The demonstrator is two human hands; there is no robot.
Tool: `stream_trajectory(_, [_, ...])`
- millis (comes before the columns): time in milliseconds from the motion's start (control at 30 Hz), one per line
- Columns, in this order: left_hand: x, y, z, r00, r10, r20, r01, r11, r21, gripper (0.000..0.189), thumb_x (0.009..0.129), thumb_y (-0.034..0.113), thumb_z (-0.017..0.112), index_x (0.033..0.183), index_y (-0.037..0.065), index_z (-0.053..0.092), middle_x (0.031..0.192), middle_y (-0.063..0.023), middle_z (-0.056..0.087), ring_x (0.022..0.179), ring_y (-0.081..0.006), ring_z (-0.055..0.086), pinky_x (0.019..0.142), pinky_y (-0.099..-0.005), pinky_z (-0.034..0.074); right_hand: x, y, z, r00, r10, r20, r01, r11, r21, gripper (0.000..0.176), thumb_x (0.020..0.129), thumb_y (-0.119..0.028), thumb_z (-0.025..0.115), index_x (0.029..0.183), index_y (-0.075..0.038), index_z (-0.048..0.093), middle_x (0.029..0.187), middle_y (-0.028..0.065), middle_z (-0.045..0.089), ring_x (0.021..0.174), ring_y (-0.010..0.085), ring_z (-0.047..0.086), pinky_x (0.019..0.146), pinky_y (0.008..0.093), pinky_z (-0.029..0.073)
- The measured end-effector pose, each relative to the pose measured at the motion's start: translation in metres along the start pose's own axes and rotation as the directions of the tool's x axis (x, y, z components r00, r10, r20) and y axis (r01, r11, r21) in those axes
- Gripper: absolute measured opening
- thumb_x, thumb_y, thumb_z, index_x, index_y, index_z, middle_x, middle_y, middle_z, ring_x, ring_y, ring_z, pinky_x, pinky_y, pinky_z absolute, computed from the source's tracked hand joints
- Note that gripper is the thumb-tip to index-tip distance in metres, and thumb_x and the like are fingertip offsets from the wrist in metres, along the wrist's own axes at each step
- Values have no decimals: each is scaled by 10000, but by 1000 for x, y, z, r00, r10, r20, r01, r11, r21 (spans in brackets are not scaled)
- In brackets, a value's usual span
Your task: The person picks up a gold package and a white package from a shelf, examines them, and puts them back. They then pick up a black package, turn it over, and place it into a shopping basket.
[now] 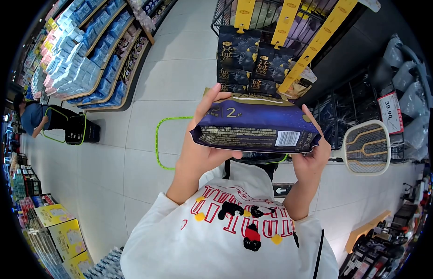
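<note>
Purple package (256, 122): plump, glossy — gold "2"
Barcode (287, 138): white patch, lower right
Pose: crosswise — between left hand (201, 146) and right hand (314, 151)

Floor (153, 125): pale grey tiles, thin straight seams. Curved tiered shelf (124, 103) stands on it, blue packs (99, 55) and whitish packs (79, 69) crowded along its tiers. Dark arrow sign (282, 190) seems flat on the tiles, partly hidden.
</note>
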State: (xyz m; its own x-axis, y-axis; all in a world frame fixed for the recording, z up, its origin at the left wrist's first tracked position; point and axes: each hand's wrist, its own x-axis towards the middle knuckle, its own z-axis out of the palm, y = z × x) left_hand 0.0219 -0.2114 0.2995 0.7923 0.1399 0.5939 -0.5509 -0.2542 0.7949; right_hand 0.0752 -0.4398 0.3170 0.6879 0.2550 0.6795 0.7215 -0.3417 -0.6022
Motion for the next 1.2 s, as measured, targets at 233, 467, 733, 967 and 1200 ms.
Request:
stream_trajectory(233, [0, -3, 0, 1000, -17, -19, 17, 1000, 12, 1187, 514, 523, 856, 1448, 54, 293, 1257, -151, 533, 1077, -230, 578, 915, -338, 461, 2, 4, 2, 998, -59, -3, 59, 998, 2, 404, 653, 0, 648, 1038, 104, 582, 1183, 212, 625, 823, 256, 693, 726, 279, 524])
stream_trajectory(467, [5, -5, 6, 997, -83, -3, 83, 996, -35, 1177, 525, 503, 863, 1455, 56, 296, 1256, -148, 526, 1121, -239, 549, 937, -338, 445, 1, 0, -2, 998, 55, 16, -54, 998, -41, 386, 673, -8, 648, 1038, 98, 577, 1189, 208, 623, 817, 262, 692, 719, 288, 527])
stream_trajectory(733, [9, -8, 22, 994, -113, 9, 113, 989, -96, 1092, 550, 482, 861, 1415, 37, 365, 1245, -148, 533, 1127, -252, 548, 946, -348, 436, -3, 7, -12, 995, 95, 16, -94, 994, -59, 415, 672, 11, 635, 1075, 91, 575, 1196, 188, 625, 836, 269, 693, 737, 292, 524])
stream_trajectory(967, [11, -4, 31, 993, -111, 28, 113, 991, -68, 1040, 567, 476, 855, 1390, 32, 401, 1205, -153, 555, 1093, -274, 564, 936, -357, 434, -3, 13, -19, 994, 111, -1, -111, 993, -42, 445, 669, 24, 629, 1107, 86, 579, 1190, 185, 630, 850, 262, 693, 753, 290, 520])
stream_trajectory(1200, [12, -4, 43, 993, -116, -12, 115, 992, -47, 1072, 550, 481, 860, 1406, 42, 385, 1196, -156, 556, 1083, -266, 569, 924, -350, 439, -2, 22, -27, 993, 113, 25, -113, 993, -23, 462, 672, 25, 623, 1127, 89, 568, 1179, 190, 633, 861, 252, 693, 758, 286, 517])
